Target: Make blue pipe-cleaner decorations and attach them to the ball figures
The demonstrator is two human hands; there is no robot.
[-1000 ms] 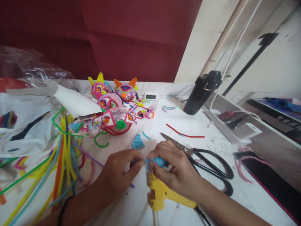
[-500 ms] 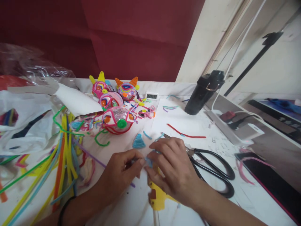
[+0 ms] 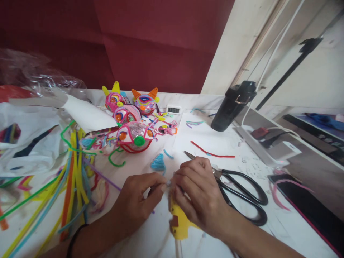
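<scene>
Over the middle of the table my left hand [image 3: 143,195] pinches thumb and forefinger together. My right hand [image 3: 197,195] meets it with curled, closed fingertips. Between them a small pale-blue bit of pipe cleaner [image 3: 168,183] shows, mostly hidden and blurred. Just beyond the fingers lies a blue triangle of coiled pipe cleaner [image 3: 158,162], with a short blue pipe cleaner piece [image 3: 168,154] beside it. A yellow glue gun [image 3: 180,222] lies under my right hand, partly covered. Black-handled scissors [image 3: 262,200] rest to the right of that hand, tips pointing away.
Decorated pipe-cleaner ornaments [image 3: 135,138] stand at the back. Loose pipe cleaners [image 3: 72,179] spread at the left. A red pipe cleaner [image 3: 220,155] lies beyond the scissors. A black bottle [image 3: 232,107], a power strip [image 3: 264,150] and a phone [image 3: 303,204] are on the right.
My right fingers have closed in, hiding most of the blue piece between my fingertips. The blue triangle has shifted slightly left, and the scissors' tips now show more.
</scene>
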